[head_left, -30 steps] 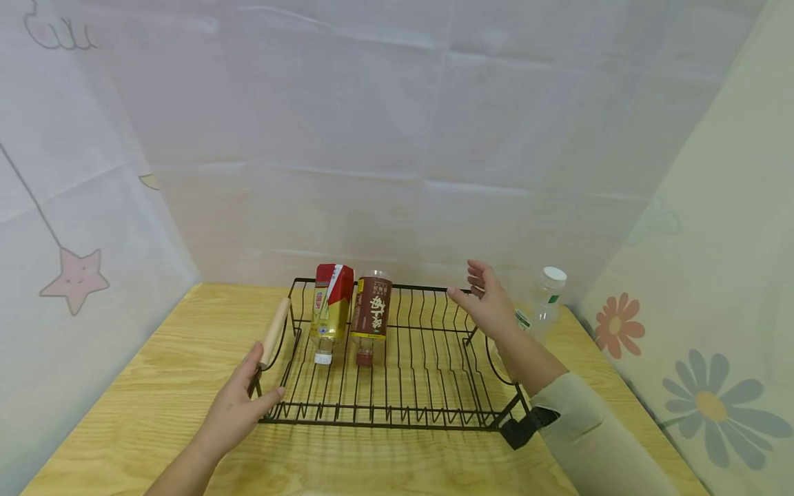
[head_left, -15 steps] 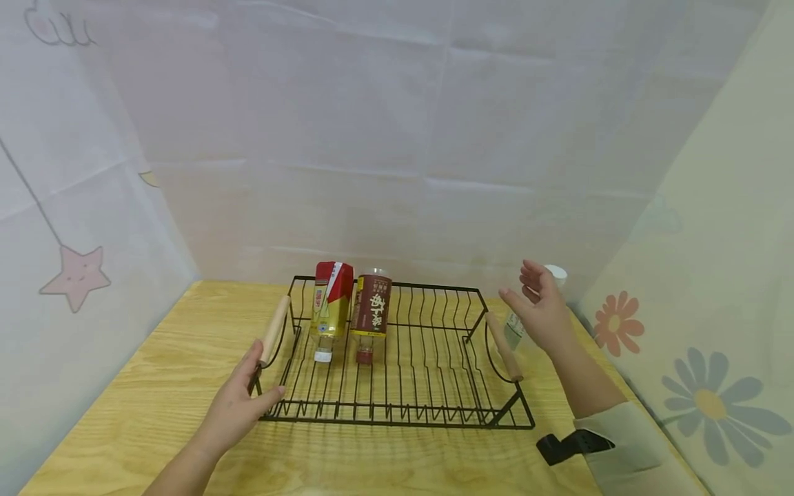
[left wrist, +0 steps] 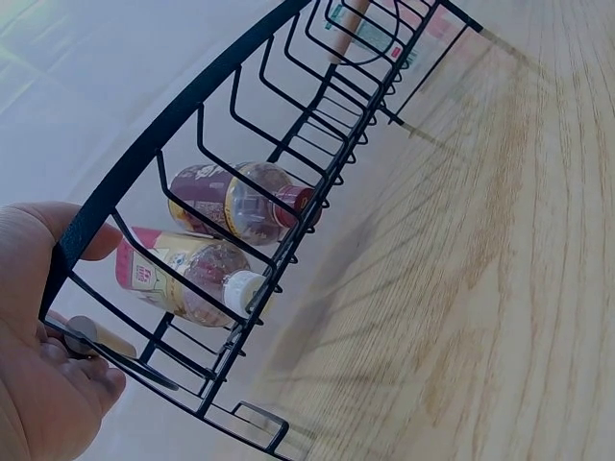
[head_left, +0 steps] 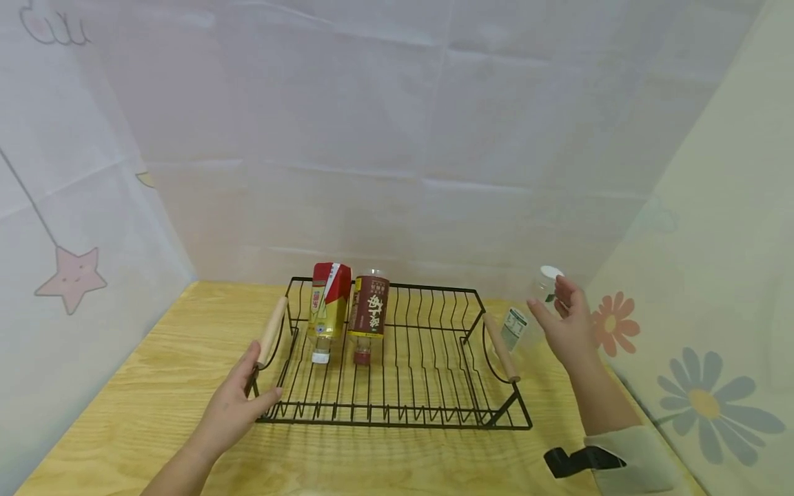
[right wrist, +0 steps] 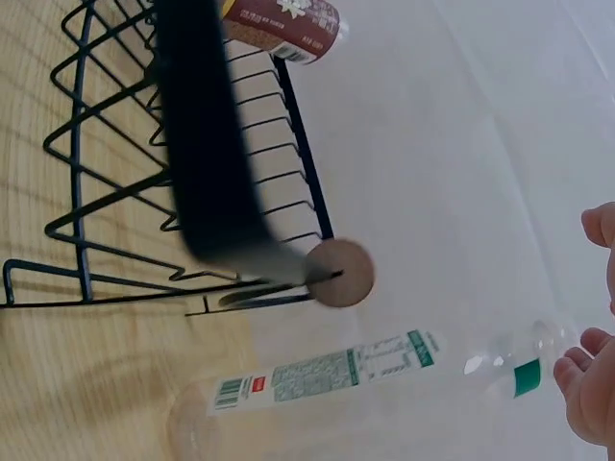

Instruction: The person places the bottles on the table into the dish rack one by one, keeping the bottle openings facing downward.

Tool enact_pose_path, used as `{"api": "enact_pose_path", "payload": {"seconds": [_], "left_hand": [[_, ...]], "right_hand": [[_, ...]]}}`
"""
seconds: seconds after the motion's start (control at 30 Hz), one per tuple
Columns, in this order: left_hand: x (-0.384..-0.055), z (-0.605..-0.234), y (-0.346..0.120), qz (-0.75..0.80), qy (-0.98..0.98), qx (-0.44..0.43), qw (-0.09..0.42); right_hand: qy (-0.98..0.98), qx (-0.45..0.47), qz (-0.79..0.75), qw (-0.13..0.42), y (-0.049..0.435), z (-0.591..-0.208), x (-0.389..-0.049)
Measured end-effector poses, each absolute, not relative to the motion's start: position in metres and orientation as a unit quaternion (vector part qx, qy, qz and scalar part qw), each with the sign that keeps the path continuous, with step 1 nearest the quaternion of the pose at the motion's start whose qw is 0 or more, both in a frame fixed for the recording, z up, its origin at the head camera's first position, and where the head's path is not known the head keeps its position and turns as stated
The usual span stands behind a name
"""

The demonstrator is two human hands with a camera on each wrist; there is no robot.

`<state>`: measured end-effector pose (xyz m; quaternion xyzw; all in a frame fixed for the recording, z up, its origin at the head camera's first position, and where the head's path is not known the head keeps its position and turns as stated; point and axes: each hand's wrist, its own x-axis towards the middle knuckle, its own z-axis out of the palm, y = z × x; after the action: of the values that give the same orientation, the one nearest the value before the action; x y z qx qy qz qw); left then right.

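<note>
Our right hand (head_left: pixel 572 331) hangs just beside the neck of the clear bottle (right wrist: pixel 312 376), its fingers loosely bent and not closed on anything; whether a fingertip touches the plastic we cannot tell. Our left hand (head_left: pixel 231 408) holds the near left corner of the black wire rack (head_left: pixel 397 425), with the rim between the thumb and the other fingers.

The clear bottle appears to stand upright on the worktop (head_left: pixel 143 393), just outside the rack's right end, its white cap (head_left: pixel 551 271) uppermost. It looks empty, so we judge it light, thin-walled and rather slippery; a hard squeeze would probably dent the middle. The neck under the cap, or the labelled body with a gentle wrap, seems the surest hold.

The rack looks stiff and light for its size. We think its two pale wooden handles, the left handle (head_left: pixel 273 332) and the right handle (head_left: pixel 501 346), would be kinder to hold than bare wire.

Inside the rack, towards its left end, lie the red-and-gold bottle (head_left: pixel 329 303) and the brown-labelled bottle (head_left: pixel 369 306), side by side with their caps towards us. Behind rises a pale printed cloth (head_left: pixel 397 151).
</note>
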<state>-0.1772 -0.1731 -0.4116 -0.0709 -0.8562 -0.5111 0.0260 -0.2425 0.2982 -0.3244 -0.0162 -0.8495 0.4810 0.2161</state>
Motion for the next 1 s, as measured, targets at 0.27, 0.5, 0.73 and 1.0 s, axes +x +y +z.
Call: {"api": "enact_pose_path", "payload": {"seconds": [0.27,0.5,0.73,1.0], "left_hand": [[-0.177,-0.411,-0.173,-0.509,-0.858,-0.069,0.031],[-0.177,-0.412,-0.173,-0.504,-0.861,-0.067,0.024],[-0.177,-0.412,-0.173,-0.503,-0.861,-0.066,0.031],[-0.177,-0.411,-0.173,-0.501,-0.863,-0.064,0.026]], "right_hand": [[-0.832,-0.074,0.493,0.243,0.315,-0.344,-0.250],[-0.840,-0.103,0.485,0.219,0.330,-0.371,-0.261],[-0.826,-0.110,0.510,0.213,0.331,-0.386,-0.269],[-0.831,-0.117,0.514,0.180,0.327,-0.389,-0.274]]}}
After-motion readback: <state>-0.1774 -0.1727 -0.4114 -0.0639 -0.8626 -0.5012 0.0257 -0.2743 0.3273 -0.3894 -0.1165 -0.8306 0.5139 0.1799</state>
